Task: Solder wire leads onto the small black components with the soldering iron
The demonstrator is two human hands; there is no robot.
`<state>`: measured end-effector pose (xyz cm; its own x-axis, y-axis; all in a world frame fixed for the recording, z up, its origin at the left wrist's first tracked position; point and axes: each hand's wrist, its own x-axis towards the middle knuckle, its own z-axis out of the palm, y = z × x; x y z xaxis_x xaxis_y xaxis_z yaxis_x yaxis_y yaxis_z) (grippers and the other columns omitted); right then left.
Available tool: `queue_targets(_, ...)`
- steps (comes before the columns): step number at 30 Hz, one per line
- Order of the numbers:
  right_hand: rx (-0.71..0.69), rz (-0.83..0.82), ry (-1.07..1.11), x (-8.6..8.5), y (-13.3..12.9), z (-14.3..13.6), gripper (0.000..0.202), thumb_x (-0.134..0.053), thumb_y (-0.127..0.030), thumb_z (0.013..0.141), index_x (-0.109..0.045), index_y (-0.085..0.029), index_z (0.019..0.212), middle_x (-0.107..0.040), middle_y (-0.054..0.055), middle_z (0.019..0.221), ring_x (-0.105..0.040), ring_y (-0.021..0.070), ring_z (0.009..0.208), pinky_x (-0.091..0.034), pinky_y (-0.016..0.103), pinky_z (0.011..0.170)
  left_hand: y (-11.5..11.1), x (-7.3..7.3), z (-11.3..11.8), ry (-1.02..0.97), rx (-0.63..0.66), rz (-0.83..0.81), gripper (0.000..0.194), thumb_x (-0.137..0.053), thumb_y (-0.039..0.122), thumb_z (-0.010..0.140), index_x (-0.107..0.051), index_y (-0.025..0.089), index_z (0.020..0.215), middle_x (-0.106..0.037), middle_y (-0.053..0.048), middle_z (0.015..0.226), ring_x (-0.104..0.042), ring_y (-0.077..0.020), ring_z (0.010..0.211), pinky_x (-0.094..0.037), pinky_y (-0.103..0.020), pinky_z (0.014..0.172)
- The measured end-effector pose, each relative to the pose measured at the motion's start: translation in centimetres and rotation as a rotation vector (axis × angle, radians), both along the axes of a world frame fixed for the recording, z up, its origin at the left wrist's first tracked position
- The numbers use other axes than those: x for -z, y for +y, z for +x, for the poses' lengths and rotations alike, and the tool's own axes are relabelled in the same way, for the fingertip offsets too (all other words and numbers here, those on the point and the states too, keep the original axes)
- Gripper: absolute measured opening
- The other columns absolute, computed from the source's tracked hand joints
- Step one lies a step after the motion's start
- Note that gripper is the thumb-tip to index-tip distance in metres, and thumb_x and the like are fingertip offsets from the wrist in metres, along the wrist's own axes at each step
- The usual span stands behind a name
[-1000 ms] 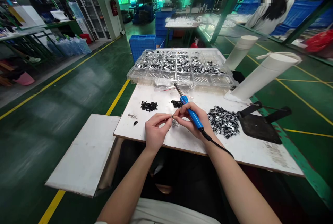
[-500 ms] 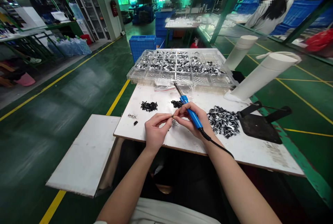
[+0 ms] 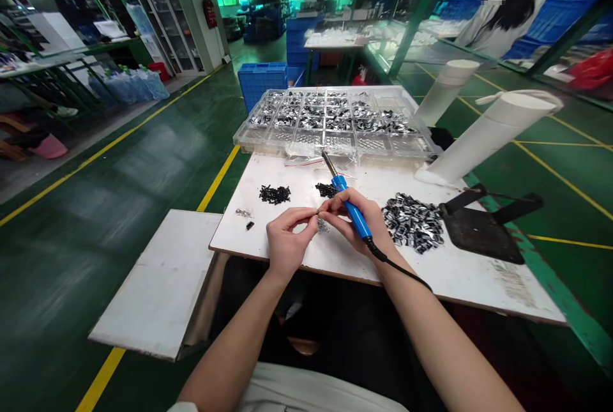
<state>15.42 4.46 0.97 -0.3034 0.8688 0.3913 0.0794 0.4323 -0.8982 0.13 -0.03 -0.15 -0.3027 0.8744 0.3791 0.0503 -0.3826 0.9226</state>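
Note:
A blue soldering iron (image 3: 355, 213) lies along my right hand (image 3: 363, 217), its metal tip pointing up and away, its black cord running over my forearm. Thumb and forefinger of that hand also meet the fingertips of my left hand (image 3: 287, 236) in a pinch. Between them is a tiny dark piece (image 3: 318, 213), too small to name. Below the fingertips lie small metal bits (image 3: 323, 226). Beyond the hands sit two piles of small black parts, a left pile (image 3: 274, 194) and a right pile (image 3: 325, 190). One black part (image 3: 249, 225) lies alone at the left.
A heap of shiny black-and-silver parts (image 3: 414, 223) lies right of my hands, beside a black metal stand (image 3: 483, 233). Across the back of the white table (image 3: 297, 172) stands a clear compartment tray (image 3: 335, 142). White tubes (image 3: 488, 137) lean at right. A person (image 3: 507, 16) is far right.
Both hands stay pinched together at nearly the same spot, with the soldering iron still in the right hand. The view has shifted very slightly.

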Motion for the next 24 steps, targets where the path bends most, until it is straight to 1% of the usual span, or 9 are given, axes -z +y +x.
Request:
queue_targets(4,0.014,0.014,-0.017,0.2,0.2,-0.1,0.035,-0.080,-0.045,0.082,-0.052,-0.024,0.084,-0.070,0.004,0.086,-0.068,0.0188,0.079,-0.057,0.034,0.077,0.1,0.2,-0.1,-0.048,0.019,-0.026,0.011,-0.078,0.019,0.078,-0.082,0.016,0.089,-0.078,-0.008,0.089,-0.074,-0.0195,0.083,-0.064,-0.031,0.078)
queue_targets(8,0.004,0.007,0.042,0.2,0.2,-0.2,0.035,-0.081,-0.043,0.081,-0.052,-0.024,0.085,-0.071,0.004,0.087,-0.068,0.0178,0.078,-0.058,0.033,0.075,0.1,0.4,-0.2,-0.110,0.057,-0.044,0.014,-0.080,0.022,0.078,-0.082,0.016,0.091,-0.078,-0.009,0.093,-0.074,-0.0203,0.088,-0.064,-0.032,0.082)
queue_targets(12,0.033,0.094,0.018,0.1,0.1,-0.5,0.030,-0.078,-0.042,0.085,-0.054,-0.024,0.084,-0.073,0.004,0.088,-0.070,0.0182,0.079,-0.060,0.034,0.077,0.2,0.5,-0.2,-0.145,0.042,-0.049,0.015,-0.081,0.025,0.079,-0.081,0.017,0.091,-0.078,-0.009,0.094,-0.075,-0.0212,0.090,-0.063,-0.033,0.084)
queue_targets(15,0.040,0.172,-0.006,-0.5,-0.1,-0.6,0.025,-0.075,-0.041,0.087,-0.058,-0.023,0.085,-0.074,0.005,0.089,-0.072,0.0186,0.079,-0.060,0.035,0.076,0.2,0.4,-0.3,-0.166,0.054,-0.050,0.016,-0.081,0.026,0.078,-0.081,0.016,0.090,-0.078,-0.009,0.093,-0.075,-0.0216,0.091,-0.062,-0.033,0.083)
queue_targets(18,0.068,0.197,-0.018,-1.5,-1.4,0.1,0.024,-0.078,-0.041,0.085,-0.062,-0.024,0.085,-0.076,0.006,0.091,-0.074,0.0210,0.082,-0.060,0.036,0.078,0.1,0.4,-0.6,-0.197,0.061,-0.093,0.016,-0.082,0.027,0.075,-0.080,0.016,0.086,-0.078,-0.008,0.090,-0.075,-0.0215,0.088,-0.062,-0.033,0.083)
queue_targets(20,0.148,0.182,0.030,-1.9,-3.3,1.7,0.029,-0.081,-0.047,0.081,-0.063,-0.024,0.085,-0.077,0.006,0.090,-0.075,0.0235,0.083,-0.060,0.039,0.078,0.0,0.4,-0.7,-0.201,0.054,-0.129,0.015,-0.083,0.027,0.074,-0.080,0.016,0.084,-0.078,-0.008,0.089,-0.074,-0.0212,0.087,-0.062,-0.033,0.084)
queue_targets(21,0.192,0.171,0.077,-2.0,-4.5,2.7,0.033,-0.078,-0.054,0.081,-0.065,-0.024,0.088,-0.077,0.007,0.087,-0.075,0.0250,0.080,-0.060,0.040,0.075,-0.1,0.4,-0.8,-0.196,0.048,-0.147,0.015,-0.083,0.027,0.074,-0.080,0.017,0.085,-0.078,-0.007,0.089,-0.074,-0.0213,0.087,-0.062,-0.033,0.085)
queue_targets(22,0.274,0.181,0.164,-2.0,-5.9,4.0,0.038,-0.068,-0.063,0.086,-0.065,-0.025,0.090,-0.076,0.007,0.081,-0.074,0.0250,0.071,-0.060,0.041,0.068,-0.2,0.5,-0.8,-0.186,0.042,-0.157,0.015,-0.084,0.027,0.073,-0.081,0.017,0.085,-0.079,-0.007,0.089,-0.074,-0.0219,0.088,-0.062,-0.034,0.086)
queue_targets(24,0.515,0.197,0.368,-1.7,-9.0,6.9,0.049,-0.050,-0.073,0.091,-0.064,-0.027,0.099,-0.069,0.002,0.061,-0.064,0.0218,0.047,-0.054,0.037,0.049,-0.3,0.5,-0.9,-0.168,0.037,-0.166,0.016,-0.084,0.029,0.073,-0.081,0.018,0.084,-0.079,-0.007,0.091,-0.075,-0.0238,0.090,-0.062,-0.037,0.089)
